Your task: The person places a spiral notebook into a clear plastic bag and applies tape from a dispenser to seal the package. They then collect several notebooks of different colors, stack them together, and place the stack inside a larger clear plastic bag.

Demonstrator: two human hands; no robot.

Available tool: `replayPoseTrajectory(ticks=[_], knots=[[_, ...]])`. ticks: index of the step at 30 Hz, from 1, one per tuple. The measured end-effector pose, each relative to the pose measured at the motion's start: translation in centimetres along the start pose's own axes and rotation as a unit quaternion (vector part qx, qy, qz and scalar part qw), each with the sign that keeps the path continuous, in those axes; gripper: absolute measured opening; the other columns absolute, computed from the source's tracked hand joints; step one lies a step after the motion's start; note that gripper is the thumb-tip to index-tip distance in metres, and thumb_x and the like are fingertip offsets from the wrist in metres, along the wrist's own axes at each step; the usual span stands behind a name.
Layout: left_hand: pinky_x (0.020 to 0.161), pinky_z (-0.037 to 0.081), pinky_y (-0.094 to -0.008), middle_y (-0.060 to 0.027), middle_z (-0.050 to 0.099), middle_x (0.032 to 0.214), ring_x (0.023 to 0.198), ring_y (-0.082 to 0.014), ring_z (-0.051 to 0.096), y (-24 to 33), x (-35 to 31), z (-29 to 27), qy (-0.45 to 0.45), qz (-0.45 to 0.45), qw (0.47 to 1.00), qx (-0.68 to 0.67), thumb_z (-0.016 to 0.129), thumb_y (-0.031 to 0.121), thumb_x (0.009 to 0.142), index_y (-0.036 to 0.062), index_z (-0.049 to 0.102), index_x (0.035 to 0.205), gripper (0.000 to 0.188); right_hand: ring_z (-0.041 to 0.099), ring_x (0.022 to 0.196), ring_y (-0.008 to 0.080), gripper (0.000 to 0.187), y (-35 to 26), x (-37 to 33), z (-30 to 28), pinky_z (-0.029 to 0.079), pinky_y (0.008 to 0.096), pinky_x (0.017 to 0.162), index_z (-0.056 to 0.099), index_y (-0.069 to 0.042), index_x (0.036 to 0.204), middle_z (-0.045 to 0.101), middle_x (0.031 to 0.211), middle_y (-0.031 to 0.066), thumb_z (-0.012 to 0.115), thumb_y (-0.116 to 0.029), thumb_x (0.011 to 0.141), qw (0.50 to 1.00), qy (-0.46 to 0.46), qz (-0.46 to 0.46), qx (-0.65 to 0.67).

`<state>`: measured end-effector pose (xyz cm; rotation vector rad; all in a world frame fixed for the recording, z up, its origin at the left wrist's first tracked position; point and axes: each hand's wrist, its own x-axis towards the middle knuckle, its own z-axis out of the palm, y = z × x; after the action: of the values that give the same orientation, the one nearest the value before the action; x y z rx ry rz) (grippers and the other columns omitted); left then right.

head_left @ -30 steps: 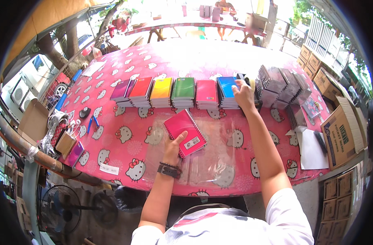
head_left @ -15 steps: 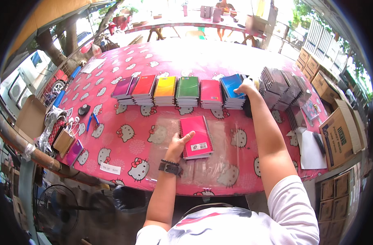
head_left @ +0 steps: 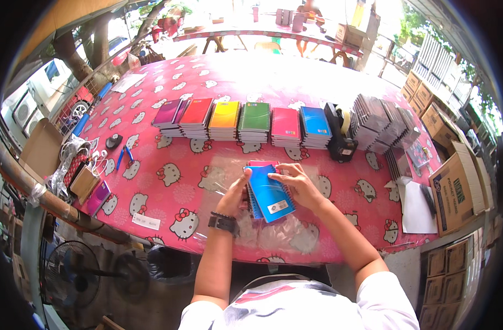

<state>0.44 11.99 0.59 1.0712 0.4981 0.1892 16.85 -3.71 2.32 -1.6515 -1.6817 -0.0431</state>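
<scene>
A blue spiral notebook (head_left: pixel 271 192) lies over a pink notebook (head_left: pixel 257 163), whose top edge peeks out behind it. My left hand (head_left: pixel 236 193) clasps their left side, thumb on the blue cover. My right hand (head_left: pixel 298 185) grips the blue notebook from the upper right, fingers over its cover. Beneath them, clear plastic sheets (head_left: pixel 221 170) are spread on the table. Beyond stand stacks of spiral notebooks in a row: purple (head_left: pixel 168 114), red (head_left: pixel 196 113), yellow (head_left: pixel 225 114), green (head_left: pixel 254 116), pink (head_left: pixel 286 124) and blue (head_left: pixel 315 121).
A black tape dispenser (head_left: pixel 342 144) stands beside wrapped notebook stacks (head_left: pixel 370 118). Rightward are white paper (head_left: pixel 419 209) and an open carton (head_left: pixel 459 184). Blue pens (head_left: pixel 120 159), cables (head_left: pixel 99 159) and a purple notebook (head_left: pixel 99 197) lie left on the pink tablecloth (head_left: pixel 169 157). Another person (head_left: pixel 309 16) is at a far table.
My right hand has come back from the blue stack with a blue notebook, which now covers the pink one in my left hand. The tape dispenser is no longer hidden by my arm.
</scene>
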Motion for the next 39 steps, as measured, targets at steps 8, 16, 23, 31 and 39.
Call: replayPoseTrajectory(ticks=[8,16,23,31,39], knots=[[0.085,0.047,-0.0291,-0.0137,0.057,0.110,0.099,-0.0169,0.056,-0.2,-1.3,3.1,0.048,0.192,0.978,0.061,0.068,0.020,0.079,-0.0033,0.040,0.124,0.058,0.042,0.120,0.0186,0.067,-1.7,-2.6,2.1,0.034,0.0307,0.100,0.027,-0.004,0.141,0.045,0.128,0.0112,0.063,-0.024,0.088,0.813,0.142,0.268,0.496],[0.097,0.040,-0.0361,-0.0129,0.045,0.127,0.114,-0.0225,0.049,-0.8,-4.3,2.8,-0.050,0.356,0.916,0.176,0.081,0.008,0.061,0.0049,0.026,0.136,0.092,0.042,0.119,0.0178,0.076,-5.6,-3.4,-0.5,0.031,0.0320,0.101,0.032,-0.004,0.136,0.047,0.125,0.0094,0.073,-0.020,0.075,0.819,0.119,0.178,0.532],[0.093,0.043,-0.0360,-0.0106,0.048,0.117,0.110,-0.0208,0.050,-3.6,-5.1,4.5,0.064,0.345,0.918,0.187,0.086,0.014,0.056,0.0051,0.029,0.126,0.091,0.044,0.115,0.0181,0.078,-7.3,-3.3,1.8,0.034,0.0327,0.099,0.035,-0.003,0.130,0.047,0.117,0.0084,0.079,-0.022,0.069,0.808,0.151,0.178,0.540],[0.089,0.046,-0.0346,-0.0099,0.054,0.111,0.102,-0.0198,0.055,-4.3,-5.5,3.1,0.051,0.321,0.928,0.182,0.087,0.021,0.058,0.0045,0.035,0.121,0.084,0.037,0.124,0.0261,0.092,-5.8,-4.7,1.7,0.032,0.0380,0.103,0.023,-0.007,0.139,0.043,0.123,0.0173,0.079,-0.029,0.069,0.936,0.015,0.165,0.312],[0.079,0.053,-0.0387,-0.0118,0.058,0.106,0.093,-0.0245,0.060,1.2,-9.0,0.9,0.134,0.217,0.962,-0.100,0.077,0.003,0.062,-0.0016,0.048,0.120,0.065,0.015,0.141,0.0258,0.079,-1.2,-7.5,-4.1,0.007,0.0659,0.105,0.038,-0.019,0.138,0.026,0.150,0.0055,0.076,-0.029,0.070,0.943,-0.276,0.177,-0.062]])
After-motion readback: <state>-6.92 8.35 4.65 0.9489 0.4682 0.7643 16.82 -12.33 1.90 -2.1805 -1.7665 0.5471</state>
